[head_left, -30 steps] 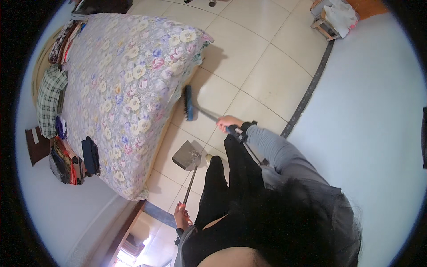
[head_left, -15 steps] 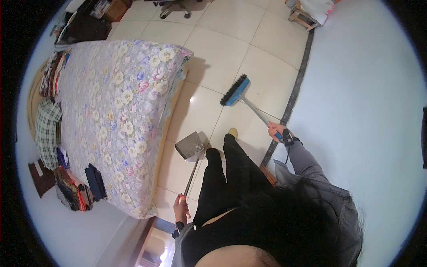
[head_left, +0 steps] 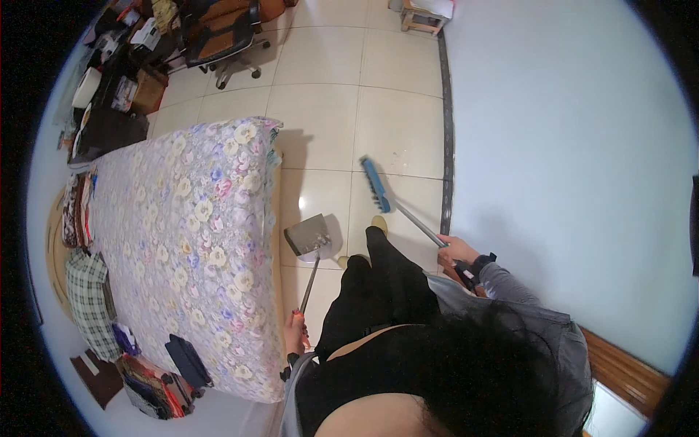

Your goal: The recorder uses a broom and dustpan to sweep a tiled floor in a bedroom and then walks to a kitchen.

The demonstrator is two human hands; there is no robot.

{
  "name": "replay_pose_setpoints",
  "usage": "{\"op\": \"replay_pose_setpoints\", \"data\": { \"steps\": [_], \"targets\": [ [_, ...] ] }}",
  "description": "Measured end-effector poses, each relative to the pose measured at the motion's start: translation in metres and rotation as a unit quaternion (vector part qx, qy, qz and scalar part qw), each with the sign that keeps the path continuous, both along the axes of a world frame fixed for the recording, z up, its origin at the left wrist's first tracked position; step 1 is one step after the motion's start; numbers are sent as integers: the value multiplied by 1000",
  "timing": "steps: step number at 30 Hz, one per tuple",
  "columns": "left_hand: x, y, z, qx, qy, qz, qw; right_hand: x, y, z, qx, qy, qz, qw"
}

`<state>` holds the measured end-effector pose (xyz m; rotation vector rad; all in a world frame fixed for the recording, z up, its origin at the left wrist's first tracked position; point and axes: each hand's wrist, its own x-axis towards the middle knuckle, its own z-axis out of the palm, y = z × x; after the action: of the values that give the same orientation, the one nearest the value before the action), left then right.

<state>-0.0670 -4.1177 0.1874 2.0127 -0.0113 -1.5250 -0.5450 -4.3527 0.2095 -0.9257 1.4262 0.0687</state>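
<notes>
My left hand [head_left: 295, 333] is closed around the orange grip of a long-handled dustpan [head_left: 306, 233]. The metal pan lies beside the bed with bits of debris in it, close to my foot. My right hand [head_left: 456, 251] is wrapped around the grey handle of a broom [head_left: 376, 184]. Its blue head with dark bristles is over the tiles ahead of my feet and to the right of the pan. Whether the bristles touch the floor I cannot tell. Some light specks of debris [head_left: 397, 156] lie on the tile just beyond the broom head.
A bed with a flowered cover [head_left: 193, 247] fills the left side. Along the right runs a pale wall [head_left: 553, 146] with a dark skirting strip [head_left: 447, 131]. An office chair [head_left: 222, 44] stands at the far left, and a small wooden stool [head_left: 424, 20] at the far wall.
The broom head has turned and come down nearer my feet. My right hand is lower in the picture. The view has shifted, bringing the office chair and desk into sight.
</notes>
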Motion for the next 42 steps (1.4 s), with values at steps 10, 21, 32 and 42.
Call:
{"op": "replay_pose_setpoints", "data": {
  "steps": [10, 21, 32, 42],
  "targets": [
    [30, 4, 1, -24, 3, -61, 998, -21, -43, -40, -151, 265, 292, 907],
    [51, -21, -19, -7, 31, -82, 996, 1, 31, -38, 26, 12, -228, 973],
    [58, -139, -29, 13, -6, -163, 987, 24, -60, -103, -323, -258, -47, 909],
    [34, -318, 16, 54, -69, -229, 970, 31, -284, -115, 79, -225, -383, 893]
  ]
}}
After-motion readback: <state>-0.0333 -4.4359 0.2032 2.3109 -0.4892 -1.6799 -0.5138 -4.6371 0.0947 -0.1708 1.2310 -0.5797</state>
